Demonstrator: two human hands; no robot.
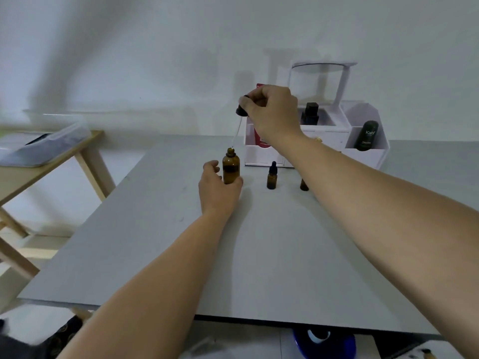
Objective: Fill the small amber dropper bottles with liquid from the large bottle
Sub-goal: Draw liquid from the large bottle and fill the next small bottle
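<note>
Table edges: the grey table (259, 255) shows its near edge at the bottom of the view and its left edge running back toward the wall; the right edge is out of view.
Open room: the wide near half of the table is bare apart from the two forearms crossing it; all objects stand toward the far side.
Far boundary: a white organiser (324, 141) stands at the back of the table, holding a red pouch (260, 136), a black-capped bottle (310, 114) and a dark tube (366, 136).
Left side: a wooden side table (51, 161) with a clear lidded box (44, 141) stands apart from the grey table, with a gap of floor between them.
Large bottle: the large amber bottle (231, 167) stands upright and uncapped, left of centre.
Left hand: the left hand (219, 189) wraps around the large bottle's lower body, fingers closed on it, steadying it on the table.
Right hand: the right hand (273, 110) is raised above the bottles, fingers pinched on the black bulb of a dropper (238, 125).
Dropper tip: the glass pipette slants down and left, its tip just above the large bottle's open mouth.
Small bottles: one small amber bottle (272, 176) with its black cap on stands just right of the large bottle; a second small bottle (304, 184) is partly hidden behind the right forearm.
</note>
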